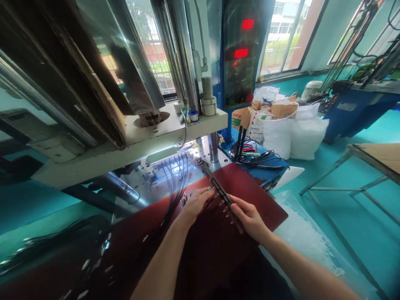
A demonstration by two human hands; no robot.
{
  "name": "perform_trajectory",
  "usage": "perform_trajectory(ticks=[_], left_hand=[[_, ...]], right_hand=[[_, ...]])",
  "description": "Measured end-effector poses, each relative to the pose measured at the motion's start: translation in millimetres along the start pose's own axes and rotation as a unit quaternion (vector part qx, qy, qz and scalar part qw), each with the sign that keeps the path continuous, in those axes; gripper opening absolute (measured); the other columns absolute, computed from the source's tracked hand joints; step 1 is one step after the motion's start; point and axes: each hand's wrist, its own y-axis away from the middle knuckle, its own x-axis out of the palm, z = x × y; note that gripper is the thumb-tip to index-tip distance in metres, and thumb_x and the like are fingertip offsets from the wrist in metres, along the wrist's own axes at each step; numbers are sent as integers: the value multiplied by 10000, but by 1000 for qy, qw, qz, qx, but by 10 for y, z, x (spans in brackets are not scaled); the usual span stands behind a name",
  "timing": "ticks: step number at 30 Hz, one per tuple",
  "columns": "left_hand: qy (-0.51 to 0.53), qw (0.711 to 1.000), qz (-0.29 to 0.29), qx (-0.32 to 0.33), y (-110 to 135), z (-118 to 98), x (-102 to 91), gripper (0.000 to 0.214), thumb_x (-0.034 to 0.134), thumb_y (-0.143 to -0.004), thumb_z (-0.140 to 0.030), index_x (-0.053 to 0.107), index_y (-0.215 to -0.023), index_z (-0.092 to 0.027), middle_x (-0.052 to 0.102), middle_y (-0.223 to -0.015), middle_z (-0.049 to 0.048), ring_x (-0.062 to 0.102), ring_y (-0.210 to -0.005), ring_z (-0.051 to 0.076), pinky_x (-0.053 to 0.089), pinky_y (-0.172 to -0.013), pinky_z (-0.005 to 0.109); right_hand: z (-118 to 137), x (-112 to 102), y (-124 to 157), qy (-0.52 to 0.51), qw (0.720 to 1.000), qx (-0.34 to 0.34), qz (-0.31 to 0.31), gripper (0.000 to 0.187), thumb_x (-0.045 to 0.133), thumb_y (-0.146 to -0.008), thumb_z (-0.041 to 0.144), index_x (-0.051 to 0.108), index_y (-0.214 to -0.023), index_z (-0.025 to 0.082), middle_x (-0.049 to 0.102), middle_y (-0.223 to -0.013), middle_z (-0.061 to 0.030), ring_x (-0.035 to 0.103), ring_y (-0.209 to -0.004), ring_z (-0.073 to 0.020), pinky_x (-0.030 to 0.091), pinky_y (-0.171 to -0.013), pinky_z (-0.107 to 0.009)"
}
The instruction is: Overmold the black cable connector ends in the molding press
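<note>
My right hand [248,216] is closed around the lower part of a long, dark slotted metal bar [219,189], which slants up and away over the reddish-brown board [262,200]. Small shiny metal pieces stick out along the bar's near side. Against its left side, the fingers of my left hand [197,205] pinch a small metal-tipped cable end [213,189]; its exact shape is partly hidden by the fingers. Left of that hand, several thin dark cables [175,196] run from the press bed down over the board.
A press plate [175,135] overhangs the lit metal bed [150,183]. Right of it, a blue table [275,171] carries coiled black cables [265,161] and red-handled scissors [249,148]. White sacks [304,139] and a metal-framed table [353,152] stand farther right. Blurred cables lie at lower left.
</note>
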Motion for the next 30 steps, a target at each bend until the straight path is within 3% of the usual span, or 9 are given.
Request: perform_trajectory(ticks=[5,10,13,15,19,24,30], left_hand=[[-84,994,-16,67,-25,70,-31,377,533,-743,-485,421,-571,-169,339,-514,-62,286,-459,64,187,-432,206],[-124,986,-2,107,-3,-36,-105,346,537,-758,-480,533,-636,-156,469,-578,-29,397,-532,91,291,-493,214],[-57,983,-102,139,35,-158,-219,338,579,-726,-482,606,-708,-146,562,-645,1,486,-596,108,354,-535,214],[52,971,-166,162,53,-219,-287,328,604,-705,-484,595,-726,-157,492,-529,-37,439,-490,84,329,-472,203],[231,960,-113,110,19,-218,-313,384,601,-674,-535,543,-707,-157,289,-418,-95,238,-350,47,187,-349,178],[161,984,-68,21,-69,-96,-239,379,660,-618,-483,534,-703,-135,394,-477,-64,329,-400,48,200,-349,157],[203,978,-27,-40,-78,-83,-230,352,607,-647,-484,524,-728,-152,362,-493,-75,338,-412,53,258,-396,178]], right_hand=[[-64,1,-12,59,998,-14,9,547,502,-836,489,506,-1269,154,554,-534,31,398,-319,-55,289,-299,-163],[-44,8,-16,16,1000,-7,-17,539,516,-828,480,512,-1249,141,593,-622,5,400,-324,-39,269,-305,-160],[-33,13,-17,2,999,-8,-31,543,520,-824,486,511,-1242,139,599,-640,1,396,-316,-39,281,-305,-170],[-28,16,-16,-5,1000,-5,-30,542,526,-818,494,518,-1235,147,609,-683,-9,400,-327,-40,291,-302,-175],[-20,14,-10,-3,1000,-6,-20,538,528,-817,497,528,-1227,149,591,-645,1,391,-333,-45,287,-296,-175],[-35,-1,-12,9,1000,3,-13,533,523,-825,490,523,-1237,152,565,-595,19,392,-324,-48,271,-304,-171],[-48,-3,-21,4,1000,-1,-5,535,525,-827,489,518,-1246,156,573,-593,20,392,-322,-41,278,-301,-161]])
